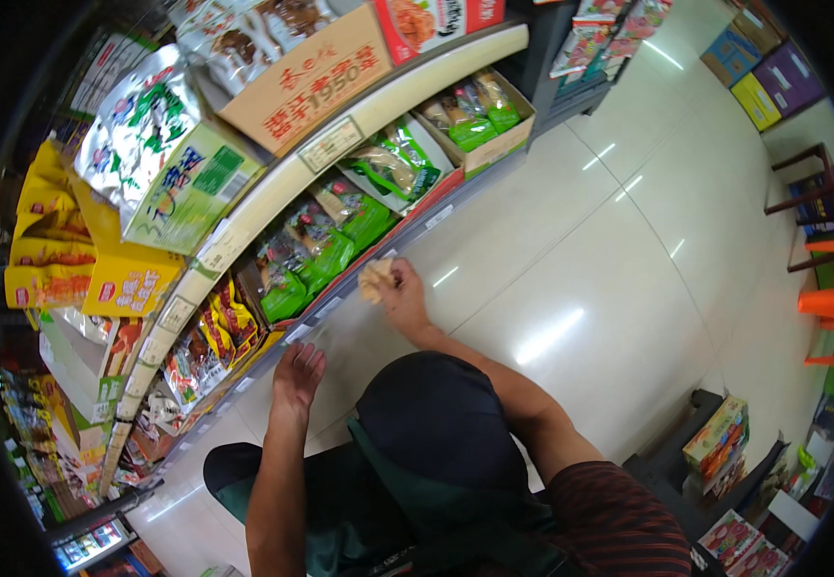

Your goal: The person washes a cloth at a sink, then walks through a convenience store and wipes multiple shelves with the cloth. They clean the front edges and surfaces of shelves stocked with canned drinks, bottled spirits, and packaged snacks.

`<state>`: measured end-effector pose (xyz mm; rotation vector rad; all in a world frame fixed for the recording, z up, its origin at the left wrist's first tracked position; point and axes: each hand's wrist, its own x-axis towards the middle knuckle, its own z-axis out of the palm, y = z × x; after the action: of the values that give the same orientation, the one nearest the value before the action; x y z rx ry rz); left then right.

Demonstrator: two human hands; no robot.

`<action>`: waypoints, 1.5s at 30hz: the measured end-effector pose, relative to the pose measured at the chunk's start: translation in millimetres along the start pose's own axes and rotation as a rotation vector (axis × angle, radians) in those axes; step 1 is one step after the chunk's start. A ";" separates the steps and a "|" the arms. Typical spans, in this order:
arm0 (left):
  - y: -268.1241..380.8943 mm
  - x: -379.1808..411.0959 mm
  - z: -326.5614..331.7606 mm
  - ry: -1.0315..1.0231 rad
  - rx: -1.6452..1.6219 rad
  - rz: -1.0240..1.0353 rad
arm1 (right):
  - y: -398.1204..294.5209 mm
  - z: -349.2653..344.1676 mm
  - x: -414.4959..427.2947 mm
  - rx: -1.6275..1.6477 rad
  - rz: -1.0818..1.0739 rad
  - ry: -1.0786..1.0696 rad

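Note:
My right hand (404, 292) grips a crumpled tan cloth (374, 280) at the grey front edge of the lower shelf (327, 309), beside its price labels. Palm up and fingers apart, my left hand (299, 371) holds nothing; it is near the same edge, further left. Behind the edge, green and clear food packets (316, 245) lie in open boxes, with yellow and red packets (229, 321) to their left. A curved upper shelf edge (402, 83) with price tags runs above them. My bent knees are below my hands.
Cartons and silver packets (146, 122) stand on the upper shelf. Glossy floor tiles (568, 238) stretch to the right. An orange plastic stool (832, 303), a dark wooden chair (821, 195) and stacked boxes (785, 76) are at the far right. Another low display (713, 447) is at lower right.

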<state>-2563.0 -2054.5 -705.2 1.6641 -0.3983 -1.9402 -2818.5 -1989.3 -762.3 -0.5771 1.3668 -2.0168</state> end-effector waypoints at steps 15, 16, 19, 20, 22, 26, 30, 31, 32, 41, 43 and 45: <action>13.4 -4.0 -33.4 0.000 -0.077 -0.002 | 8.0 2.3 0.2 -0.213 -0.066 -0.073; 15.8 -4.4 -33.0 -0.001 -0.089 -0.013 | 17.0 8.3 -4.9 -0.196 -0.028 -0.097; 22.0 -7.0 -47.0 0.030 -0.178 -0.017 | 6.3 14.3 -4.2 -0.127 0.115 -0.169; 24.6 -5.8 -49.5 0.028 -0.205 -0.020 | 3.4 5.5 4.1 -0.128 0.118 -0.158; 29.1 -0.1 -50.9 0.013 -0.246 -0.033 | 4.2 -35.4 30.6 -0.057 0.105 -0.085; 34.0 -0.6 -64.9 0.035 -0.309 -0.030 | -50.2 -50.9 74.7 -0.293 0.580 -0.007; 32.5 10.8 -42.3 0.053 -0.300 -0.105 | -46.6 -103.7 112.5 0.100 0.827 -0.120; 37.4 11.3 -51.3 0.088 -0.329 -0.109 | -55.2 -63.8 106.5 -0.311 0.693 -0.185; 41.5 8.4 -57.1 0.125 -0.347 -0.114 | -63.7 -38.1 102.5 -0.716 0.526 -0.231; 43.5 28.2 -63.1 0.038 -0.247 -0.213 | 14.2 153.7 -60.5 -0.549 -0.143 0.598; 44.0 30.5 -71.2 0.031 -0.235 -0.193 | -4.0 208.7 -101.8 -0.538 -0.080 0.528; 47.1 31.0 -69.7 0.013 -0.222 -0.206 | -4.0 212.8 -107.3 -0.348 0.025 0.475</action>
<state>-2487.8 -2101.7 -717.7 1.6237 -0.0041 -2.0343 -2603.2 -2052.0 -681.5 -0.2235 2.0200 -1.9833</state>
